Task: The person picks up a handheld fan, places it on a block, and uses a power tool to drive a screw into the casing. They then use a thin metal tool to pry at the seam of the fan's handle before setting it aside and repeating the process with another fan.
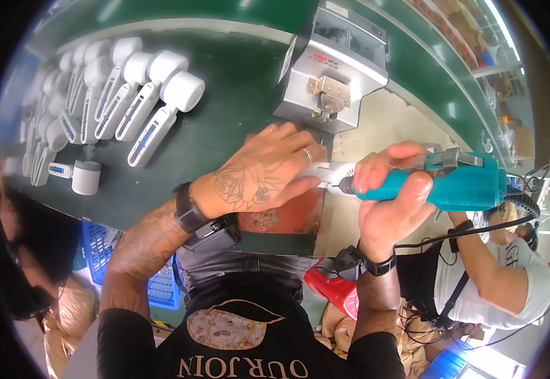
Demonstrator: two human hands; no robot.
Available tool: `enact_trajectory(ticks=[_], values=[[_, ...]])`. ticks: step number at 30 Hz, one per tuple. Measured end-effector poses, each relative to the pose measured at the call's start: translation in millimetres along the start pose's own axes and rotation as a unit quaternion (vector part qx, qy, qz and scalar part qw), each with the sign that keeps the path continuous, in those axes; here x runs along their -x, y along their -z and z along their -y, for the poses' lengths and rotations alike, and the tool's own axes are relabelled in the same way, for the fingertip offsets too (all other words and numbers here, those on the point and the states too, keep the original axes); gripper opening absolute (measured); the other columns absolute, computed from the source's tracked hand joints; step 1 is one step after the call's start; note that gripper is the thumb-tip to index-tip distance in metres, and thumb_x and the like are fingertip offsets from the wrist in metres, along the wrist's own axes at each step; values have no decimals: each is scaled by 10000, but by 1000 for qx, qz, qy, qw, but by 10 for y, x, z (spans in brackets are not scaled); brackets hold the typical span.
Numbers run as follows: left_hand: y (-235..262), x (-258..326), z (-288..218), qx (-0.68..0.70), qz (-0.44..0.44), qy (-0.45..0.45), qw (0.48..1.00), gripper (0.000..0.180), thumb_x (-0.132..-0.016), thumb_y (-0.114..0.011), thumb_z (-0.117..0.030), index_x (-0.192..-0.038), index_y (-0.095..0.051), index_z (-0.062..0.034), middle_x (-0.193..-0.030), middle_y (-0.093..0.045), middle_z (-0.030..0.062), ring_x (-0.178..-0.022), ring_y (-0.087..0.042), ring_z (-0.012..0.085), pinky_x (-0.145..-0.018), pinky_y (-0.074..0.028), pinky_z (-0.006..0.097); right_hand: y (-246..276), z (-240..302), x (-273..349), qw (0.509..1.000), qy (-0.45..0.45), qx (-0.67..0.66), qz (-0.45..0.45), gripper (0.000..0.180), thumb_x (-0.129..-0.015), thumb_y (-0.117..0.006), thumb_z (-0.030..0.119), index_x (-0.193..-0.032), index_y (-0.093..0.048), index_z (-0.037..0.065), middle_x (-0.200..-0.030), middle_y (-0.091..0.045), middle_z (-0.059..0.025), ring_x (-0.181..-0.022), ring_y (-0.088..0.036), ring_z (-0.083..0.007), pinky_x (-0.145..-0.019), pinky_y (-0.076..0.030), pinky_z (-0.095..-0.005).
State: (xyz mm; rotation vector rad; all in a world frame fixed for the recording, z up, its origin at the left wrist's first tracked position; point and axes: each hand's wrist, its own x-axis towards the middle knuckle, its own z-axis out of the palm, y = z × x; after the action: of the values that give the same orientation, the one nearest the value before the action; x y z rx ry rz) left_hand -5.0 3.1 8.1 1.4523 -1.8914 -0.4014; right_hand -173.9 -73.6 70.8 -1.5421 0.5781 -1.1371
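My right hand (394,196) is wrapped round a teal electric screwdriver (458,183), which lies nearly level with its tip pointing left. That tip meets a white plastic piece (337,172) with a round end, pressed down by my left hand (265,165). The left fingers are closed over the piece and hide most of it, so its full shape cannot be made out. Beneath the left hand is a worn reddish-brown pad (281,218) on the table. Just beyond both hands stands a grey metal box machine (335,69) with a bracket on its front.
Several white shower-head-shaped pieces (183,91) with blue strips in their handles lie in rows on the green table (224,82) at left. A short white piece (86,177) lies nearer. The screwdriver's black cable (464,232) runs right, near another person's arm (490,271). A blue basket (98,252) stands below.
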Motion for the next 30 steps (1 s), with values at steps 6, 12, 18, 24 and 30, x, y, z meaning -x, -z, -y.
enact_trajectory(ticks=[6, 12, 18, 24, 30], values=[[-62, -7, -9, 6, -13, -4, 1000, 309, -867, -700, -215, -1122, -625, -57, -1029, -558, 83, -983, -522, 285, -851, -436, 414, 29, -82, 49, 1000, 6, -10, 14, 665, -947, -571, 618, -1094, -496, -25, -664, -490, -65, -559, -483, -172, -542, -422, -327], [-8, 11, -15, 18, 22, 21, 999, 357, -885, -691, -228, -1207, -619, -93, -1151, -604, 80, -1012, -549, 313, -912, -440, 446, 17, -98, 46, 1000, 5, -9, 24, 644, -950, -581, 600, -1079, -499, -26, -670, -497, -69, -569, -492, -178, -543, -429, -334], [-73, 44, 31, -2, -22, -15, 1000, 332, -861, -700, -216, -1143, -625, -58, -1079, -581, 91, -994, -537, 297, -866, -440, 408, -16, -222, 88, 999, 3, -41, 29, 549, -962, -604, 534, -996, -488, -1, -654, -484, -72, -559, -485, -185, -522, -426, -345], [-83, -14, -31, -13, 7, -2, 1000, 359, -872, -683, -230, -1183, -625, -60, -1098, -595, 85, -1018, -548, 294, -878, -457, 414, 28, -235, 62, 998, 29, -31, 53, 424, -983, -586, 434, -929, -488, 25, -653, -497, -89, -560, -491, -201, -556, -443, -364], [-49, -130, -109, -18, 23, 25, 999, 306, -879, -690, -219, -1102, -678, -9, -1160, -621, 93, -1063, -548, 331, -957, -434, 433, 83, -298, 72, 998, 13, -61, 12, 328, -1000, -571, 319, -971, -527, -5, -679, -524, -95, -597, -524, -192, -585, -461, -346]])
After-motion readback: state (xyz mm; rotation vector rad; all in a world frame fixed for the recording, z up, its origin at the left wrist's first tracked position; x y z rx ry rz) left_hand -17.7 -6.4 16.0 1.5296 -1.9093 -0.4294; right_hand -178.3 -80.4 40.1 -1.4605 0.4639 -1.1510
